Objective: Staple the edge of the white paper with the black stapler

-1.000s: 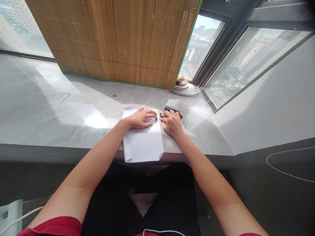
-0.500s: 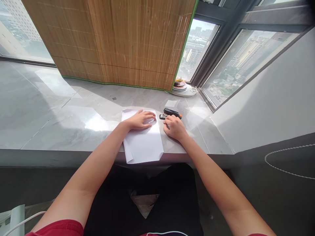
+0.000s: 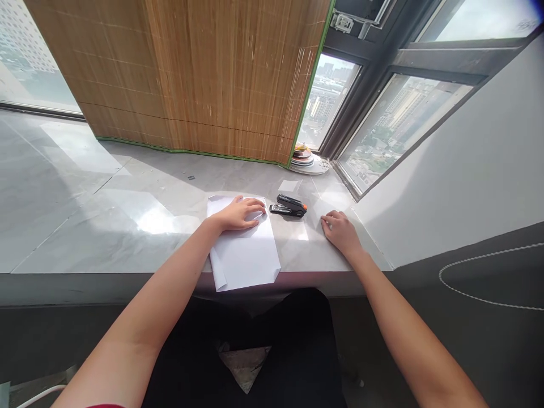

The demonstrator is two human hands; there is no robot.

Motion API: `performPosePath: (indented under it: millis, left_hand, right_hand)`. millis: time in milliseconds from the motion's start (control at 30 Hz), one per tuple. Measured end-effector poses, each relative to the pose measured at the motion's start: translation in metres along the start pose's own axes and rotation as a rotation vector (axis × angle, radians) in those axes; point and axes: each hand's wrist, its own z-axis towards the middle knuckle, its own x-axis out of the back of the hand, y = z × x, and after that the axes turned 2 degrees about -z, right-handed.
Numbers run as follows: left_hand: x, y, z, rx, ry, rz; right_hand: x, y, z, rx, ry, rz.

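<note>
White sheets of paper (image 3: 246,260) lie on the grey marbled sill, their near end reaching past its front edge and one near corner curled. My left hand (image 3: 240,214) rests on the far part of the paper, fingers spread. To the right of the paper sits a black stapler (image 3: 289,205) with an orange part at its right end; neither hand touches it. Farther right, my right hand (image 3: 340,229) is low over the sill with its fingers curled together. Whatever may be pinched in them is too small to make out.
A bamboo blind (image 3: 191,79) with green edging hangs behind the sill (image 3: 106,226). Stacked plates (image 3: 308,163) stand in the window corner. Small grey strips (image 3: 191,178) lie left of the paper. A white wall (image 3: 450,170) closes the right side, where a beaded cord (image 3: 467,292) hangs.
My right hand has moved right, away from the stapler, which now shows fully. My left hand stays on the paper. The whole view has shifted slightly.
</note>
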Motion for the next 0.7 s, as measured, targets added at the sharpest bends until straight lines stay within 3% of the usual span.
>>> performPosePath:
  millis: [167, 267, 367, 567, 700]
  left_hand:
    - [0.000, 0.004, -0.001, 0.019, -0.008, -0.031]
    - [-0.001, 0.005, -0.001, 0.029, -0.012, -0.045]
    - [-0.001, 0.006, -0.001, 0.031, -0.016, -0.056]
    - [0.000, 0.008, -0.001, 0.031, -0.016, -0.057]
    - [-0.001, 0.007, -0.001, 0.032, -0.008, -0.057]
  right_hand:
    - [0.018, -0.068, -0.068, 0.326, 0.039, 0.096]
    - [0.034, -0.077, -0.104, 0.553, 0.104, 0.125]
    - [0.043, -0.072, -0.120, 0.675, 0.173, 0.124]
    - [0.033, -0.071, -0.129, 0.612, 0.319, 0.241]
    - [0.038, -0.086, -0.130, 0.513, 0.302, 0.343]
